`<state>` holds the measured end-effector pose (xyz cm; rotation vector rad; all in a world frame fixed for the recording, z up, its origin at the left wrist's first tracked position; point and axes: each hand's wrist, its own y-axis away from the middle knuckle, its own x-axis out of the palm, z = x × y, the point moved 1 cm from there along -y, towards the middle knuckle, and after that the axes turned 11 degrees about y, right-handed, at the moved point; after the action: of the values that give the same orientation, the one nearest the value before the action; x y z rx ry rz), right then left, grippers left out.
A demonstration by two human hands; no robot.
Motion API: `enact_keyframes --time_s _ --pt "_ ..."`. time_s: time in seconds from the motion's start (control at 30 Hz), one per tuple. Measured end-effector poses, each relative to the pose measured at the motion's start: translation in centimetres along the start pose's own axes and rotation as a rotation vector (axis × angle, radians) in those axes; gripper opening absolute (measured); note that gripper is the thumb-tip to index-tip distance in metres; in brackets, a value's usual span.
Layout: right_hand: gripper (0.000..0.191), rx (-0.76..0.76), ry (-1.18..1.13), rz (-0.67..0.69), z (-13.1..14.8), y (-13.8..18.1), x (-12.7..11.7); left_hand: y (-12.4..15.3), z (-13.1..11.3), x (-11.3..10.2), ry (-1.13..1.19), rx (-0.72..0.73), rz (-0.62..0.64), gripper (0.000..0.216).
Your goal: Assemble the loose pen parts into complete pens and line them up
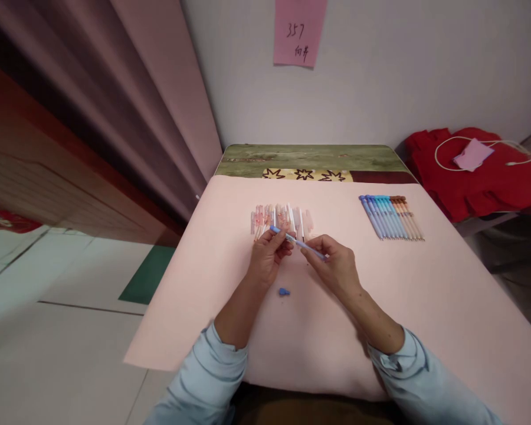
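Blue pen [275, 229], pinched by left hand [268, 255] and right hand [336, 264] above the desk [425, 295], a loose blue pen part [284, 291] at its six o'clock, is probably best kept straight under light, even pressure.

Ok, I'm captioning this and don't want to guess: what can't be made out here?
In the head view:
Slender blue pen: gripped stretches, covered by fingers of the left hand and right hand.
Pale pink and clear thin sticks: some lower ends, behind the left hand.
Tiny blue piece: fine shape, too small.
Red ruffled cloth: right end, cut off by the picture's edge.
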<state>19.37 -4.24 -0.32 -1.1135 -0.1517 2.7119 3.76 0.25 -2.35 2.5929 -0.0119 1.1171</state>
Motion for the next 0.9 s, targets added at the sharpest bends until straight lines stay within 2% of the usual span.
enact_keyframes --time_s 0.7,0.9 --pt "0.021 -0.046 0.023 -0.095 0.51 0.57 0.30 0.39 0.67 0.18 -0.064 0.041 0.025 0.031" --pt "0.026 0.007 -0.040 -0.044 0.12 0.37 0.50 0.53 0.57 0.33 -0.082 0.067 0.031 0.031"
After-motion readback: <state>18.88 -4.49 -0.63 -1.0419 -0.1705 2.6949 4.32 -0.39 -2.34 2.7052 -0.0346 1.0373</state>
